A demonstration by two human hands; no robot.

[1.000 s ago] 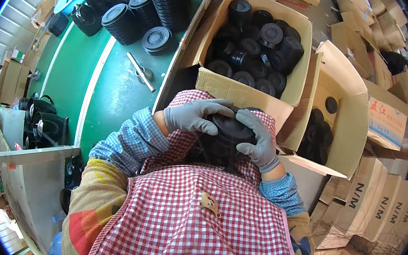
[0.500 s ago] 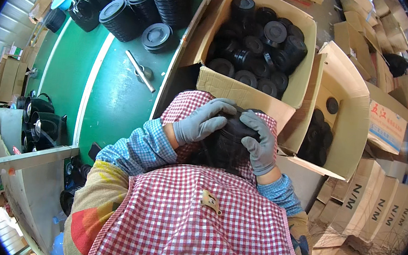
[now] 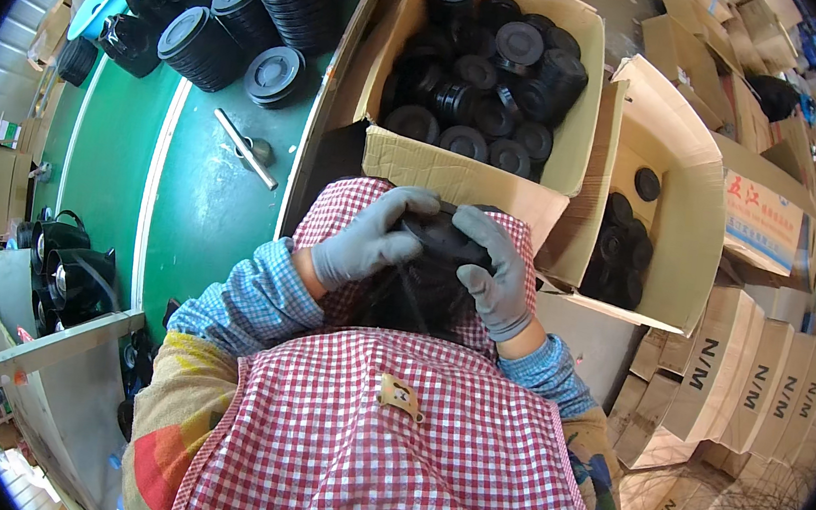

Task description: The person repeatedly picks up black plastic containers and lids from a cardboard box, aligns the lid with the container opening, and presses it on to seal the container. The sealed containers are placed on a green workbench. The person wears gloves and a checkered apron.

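A glossy black rounded plastic piece rests in my lap against the red checked apron, and its lower part is lost in shadow. From the left, my left hand, in a grey glove, curls its fingers over the piece's upper edge. My right hand, gloved alike, grips the opposite side with fingers bent over the top and the thumb toward the middle. What lies under the fingertips is hidden.
Before me stands an open carton of black round lids; a second carton beside it holds fewer. On the green table are a metal rod, stacked black lids and glossy black vessels. Boxes line the right.
The surroundings have shifted left and slightly up in the picture. Both hands keep their hold on the black piece, with only small changes in the fingers.
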